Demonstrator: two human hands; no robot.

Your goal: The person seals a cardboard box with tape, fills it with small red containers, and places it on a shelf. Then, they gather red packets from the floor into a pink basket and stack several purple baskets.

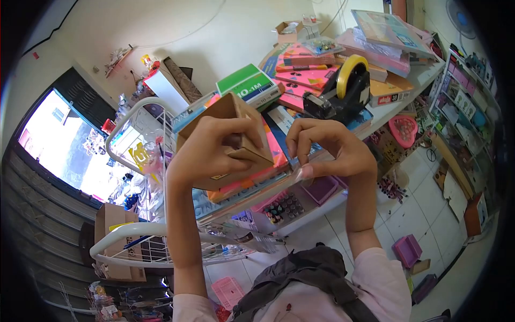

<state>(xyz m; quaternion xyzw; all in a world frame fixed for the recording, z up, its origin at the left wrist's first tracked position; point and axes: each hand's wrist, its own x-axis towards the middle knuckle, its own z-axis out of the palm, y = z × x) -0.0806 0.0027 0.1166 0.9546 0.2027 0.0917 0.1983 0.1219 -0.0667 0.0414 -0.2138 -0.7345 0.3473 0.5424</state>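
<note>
My left hand (214,145) is closed around the edge of a small brown cardboard box (236,110), which is tilted with its open side up. Fingers reach over the box's rim, and part of the box is hidden behind the hand. To the right of the box, my right hand (332,147) is bent into a pinch. A small clear, shiny strip (299,175) that looks like tape shows at its thumb tip. Just beyond the right hand stands a black tape dispenser (335,99) with a yellow-edged tape roll (351,75).
A green-and-white box (248,86), pink-orange packs (306,78) and stacked books (394,35) cover the table. A white wire rack (134,231) stands at the left. Purple trays (407,249) lie on the tiled floor, and crowded shelves (466,102) line the right side.
</note>
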